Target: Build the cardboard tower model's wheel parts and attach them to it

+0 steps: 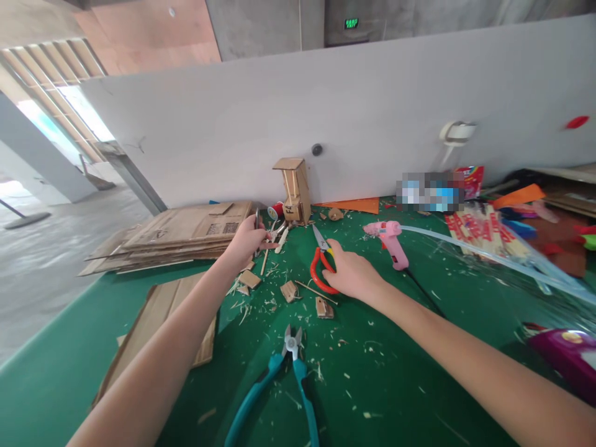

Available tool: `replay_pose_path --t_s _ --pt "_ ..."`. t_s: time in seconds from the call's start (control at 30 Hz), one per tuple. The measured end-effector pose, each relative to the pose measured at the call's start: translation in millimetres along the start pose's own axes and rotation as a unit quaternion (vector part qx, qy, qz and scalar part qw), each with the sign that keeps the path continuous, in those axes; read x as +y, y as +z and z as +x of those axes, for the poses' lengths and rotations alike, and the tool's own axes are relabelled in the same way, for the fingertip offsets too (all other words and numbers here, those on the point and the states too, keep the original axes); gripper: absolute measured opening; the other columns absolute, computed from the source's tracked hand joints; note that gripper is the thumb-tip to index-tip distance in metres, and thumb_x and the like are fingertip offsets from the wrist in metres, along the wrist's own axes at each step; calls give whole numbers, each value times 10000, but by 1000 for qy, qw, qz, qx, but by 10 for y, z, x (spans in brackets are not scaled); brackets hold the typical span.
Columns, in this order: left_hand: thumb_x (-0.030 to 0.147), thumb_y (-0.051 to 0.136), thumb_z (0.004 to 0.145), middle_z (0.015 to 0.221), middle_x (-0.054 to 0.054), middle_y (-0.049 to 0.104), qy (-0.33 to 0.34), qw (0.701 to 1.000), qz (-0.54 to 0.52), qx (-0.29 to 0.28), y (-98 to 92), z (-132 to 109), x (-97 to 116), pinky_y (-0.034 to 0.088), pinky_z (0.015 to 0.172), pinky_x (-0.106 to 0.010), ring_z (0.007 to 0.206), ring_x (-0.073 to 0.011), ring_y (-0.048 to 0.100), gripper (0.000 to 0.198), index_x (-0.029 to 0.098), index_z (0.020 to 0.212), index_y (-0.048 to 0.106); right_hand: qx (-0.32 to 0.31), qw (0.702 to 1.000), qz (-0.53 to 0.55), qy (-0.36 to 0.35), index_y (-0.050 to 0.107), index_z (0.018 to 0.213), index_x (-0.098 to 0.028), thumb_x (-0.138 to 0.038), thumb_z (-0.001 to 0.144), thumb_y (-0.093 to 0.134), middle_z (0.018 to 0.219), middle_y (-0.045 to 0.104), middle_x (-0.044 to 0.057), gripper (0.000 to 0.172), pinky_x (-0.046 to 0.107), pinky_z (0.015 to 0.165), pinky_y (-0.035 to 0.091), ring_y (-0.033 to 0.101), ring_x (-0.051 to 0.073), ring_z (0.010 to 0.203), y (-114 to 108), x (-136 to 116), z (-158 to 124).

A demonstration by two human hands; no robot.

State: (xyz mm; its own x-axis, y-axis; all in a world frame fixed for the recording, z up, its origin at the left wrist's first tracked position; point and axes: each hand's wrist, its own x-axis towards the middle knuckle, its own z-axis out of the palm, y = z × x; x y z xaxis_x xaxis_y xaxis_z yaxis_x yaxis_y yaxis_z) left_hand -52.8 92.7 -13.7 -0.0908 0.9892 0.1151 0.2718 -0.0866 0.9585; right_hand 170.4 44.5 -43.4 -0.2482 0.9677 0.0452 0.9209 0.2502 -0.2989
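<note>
Head view: your right hand grips scissors (left hand's grip unclear); tower looks assembled, scraps lie uncleared on the worktop.

The bare left arm slants from near left toward the far middle, the right arm from near right. The left hand lies farther away, its fingers pointing right, though how tightly they close is unclear. The right hand, well apart, has curled fingers.
</note>
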Motion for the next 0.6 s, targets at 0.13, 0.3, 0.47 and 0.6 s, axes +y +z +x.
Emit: replay_pose_path --t_s 0.13,0.3,0.47,0.6 --pt "27 494 633 757 24 364 30 993 111 -11 26 1 -28 537 608 -282 623 -89 490 245 184 752 349 -13 1000 -18 -6 345 1283 -137 -284 761 498 816 645 101 563 272 517 340 603 225 672 -27 -7 197" --pt "-48 503 585 904 -48 447 80 948 305 -46 138 -9 -63 475 845 -368 833 -180 524 326 151 841 470 46 997 -65 -1 439 1151 -52 -261 831 462 1038 578 226 383 338 699 415 576 303 942 -137 -96 345" --pt "-71 443 645 1005 -112 487 116 888 442 -52 258 28 -93 412 936 -341 1017 -233 513 365 121 946 522 60 990 -104 -70 533 1064 -122 -308 855 450 936 620 148 292 351 670 443 603 289 884 -292 -183 -77" --pt "-16 381 756 1021 -138 526 109 851 513 -25 207 25 -89 461 838 -344 941 -241 577 320 122 1001 533 -38 982 -182 -40 633 821 -147 -371 855 441 724 644 114 297 360 535 441 648 292 662 -429 -89 -619"
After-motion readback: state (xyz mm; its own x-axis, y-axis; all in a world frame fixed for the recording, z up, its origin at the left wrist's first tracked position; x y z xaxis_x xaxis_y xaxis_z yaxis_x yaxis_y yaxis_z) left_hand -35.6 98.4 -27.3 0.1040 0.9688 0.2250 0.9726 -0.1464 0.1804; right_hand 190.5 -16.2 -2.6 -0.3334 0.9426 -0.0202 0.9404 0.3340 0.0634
